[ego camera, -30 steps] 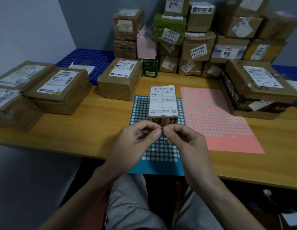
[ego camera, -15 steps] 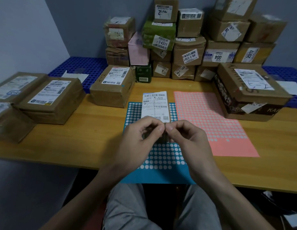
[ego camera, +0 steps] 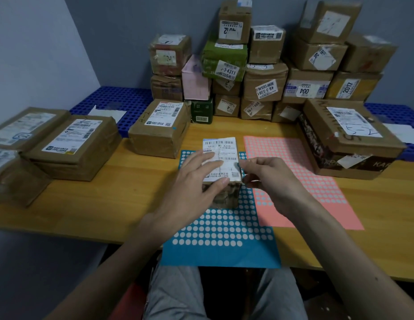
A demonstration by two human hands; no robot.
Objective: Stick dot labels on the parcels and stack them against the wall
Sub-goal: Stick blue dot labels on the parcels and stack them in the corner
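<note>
Room: grey walls are meeting in a corner at 11 o'clock, with a blue grid mat [ego camera: 113,100] lying along their foot.
Table: a wooden top [ego camera: 113,204] is spanning the view, its near edge running above the person's grey-trousered knees.
Stack: taped brown parcels [ego camera: 266,84] are standing piled against the back wall at 12 to 1 o'clock, with a green box [ego camera: 224,58] and a pink box [ego camera: 194,82] among them.
Blue sheet: a dot sheet [ego camera: 222,250] is lying at the table's centre, its near edge hanging over the table edge.
Pink sheet: a second dot sheet [ego camera: 321,199] is lying just beside the blue one at 3 o'clock.
Parcel: a small box [ego camera: 221,155] with a white shipping label on top is standing upright on the blue sheet.
Left hand: the hand [ego camera: 192,188] is lying open over the parcel's left side, fingers spread on the label and thumb across the near top edge, steadying rather than clenching.
Right hand: the hand [ego camera: 268,179] is pinching its fingertips together at the parcel's right top edge; whether a dot is between them cannot be told.
Left side: three flat parcels [ego camera: 72,144] are lying at 9 o'clock, and another [ego camera: 159,128] at 11 o'clock.
Right side: a large dark-sided box [ego camera: 349,139] is sitting at 2 o'clock, touching the pink sheet's far corner.
</note>
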